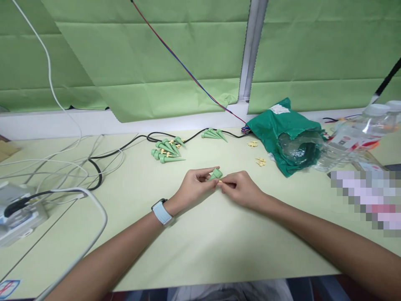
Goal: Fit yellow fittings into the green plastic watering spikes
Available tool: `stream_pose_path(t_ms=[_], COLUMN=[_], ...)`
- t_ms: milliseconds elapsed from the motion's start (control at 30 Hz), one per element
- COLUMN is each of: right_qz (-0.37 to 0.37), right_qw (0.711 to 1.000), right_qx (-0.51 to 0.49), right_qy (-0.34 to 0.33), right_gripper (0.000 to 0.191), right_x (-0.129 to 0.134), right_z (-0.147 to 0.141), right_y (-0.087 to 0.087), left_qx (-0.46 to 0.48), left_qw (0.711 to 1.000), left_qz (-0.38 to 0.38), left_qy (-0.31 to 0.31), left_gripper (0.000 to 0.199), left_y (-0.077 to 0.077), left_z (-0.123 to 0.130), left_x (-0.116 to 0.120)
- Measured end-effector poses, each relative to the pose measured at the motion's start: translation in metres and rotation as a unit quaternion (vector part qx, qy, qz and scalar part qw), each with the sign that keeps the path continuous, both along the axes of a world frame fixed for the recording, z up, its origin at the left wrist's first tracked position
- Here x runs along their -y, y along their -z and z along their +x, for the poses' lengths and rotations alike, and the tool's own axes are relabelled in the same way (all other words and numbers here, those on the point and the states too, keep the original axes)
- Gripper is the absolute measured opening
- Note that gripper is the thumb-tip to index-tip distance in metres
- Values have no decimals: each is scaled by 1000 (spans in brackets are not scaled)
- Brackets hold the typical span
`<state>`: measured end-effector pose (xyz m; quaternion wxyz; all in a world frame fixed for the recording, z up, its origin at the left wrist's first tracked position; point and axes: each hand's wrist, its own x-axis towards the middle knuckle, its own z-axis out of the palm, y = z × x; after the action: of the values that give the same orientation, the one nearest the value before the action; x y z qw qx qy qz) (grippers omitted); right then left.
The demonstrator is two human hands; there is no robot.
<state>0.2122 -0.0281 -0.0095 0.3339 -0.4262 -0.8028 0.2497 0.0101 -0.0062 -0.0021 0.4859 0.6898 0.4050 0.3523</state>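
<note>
My left hand [196, 187] is closed around a green plastic spike [216, 172] with a wide capped end, held above the table. Close against it, my right hand [242, 188] pinches a small yellow plastic piece [219, 181] at the spike's side; fingers partly hide both parts. Beyond my left hand lies a heap of green spikes fitted with yellow pieces [168, 149]. Farther back is a small group of green spikes [214, 133] without visible yellow parts. Two little clusters of loose yellow pieces [260, 161] rest beyond my right hand.
A torn green plastic bag [269, 125] and clear plastic bottles [354, 133] stand at the back right. White and black cables [100, 175] tangle across the left side near a white power strip [21, 213]. Green paper [156, 54] covers the wall behind the table [194, 251].
</note>
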Motion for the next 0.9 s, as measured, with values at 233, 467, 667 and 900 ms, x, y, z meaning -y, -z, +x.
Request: stream_pose_path(t_ms=[233, 467, 667, 900], right_qz=[127, -93, -96, 75], right_qw=[989, 992, 993, 997], right_qx=[53, -82, -72, 31], right_qy=[62, 4, -16, 10], right_gripper=[25, 27, 24, 23], right_x=[5, -3, -9, -2], right_z=[-3, 3, 6, 3], right_y=[6, 3, 4, 5], left_qx=[29, 47, 43, 50], left_qw=[1000, 998, 999, 998], left_qz=[-4, -15, -22, -26], left_qy=[-7, -27, -9, -9], left_gripper=[50, 55, 55, 55], left_y=[3, -3, -3, 0], left_z=[2, 2, 1, 1], left_x=[1, 2, 1, -1])
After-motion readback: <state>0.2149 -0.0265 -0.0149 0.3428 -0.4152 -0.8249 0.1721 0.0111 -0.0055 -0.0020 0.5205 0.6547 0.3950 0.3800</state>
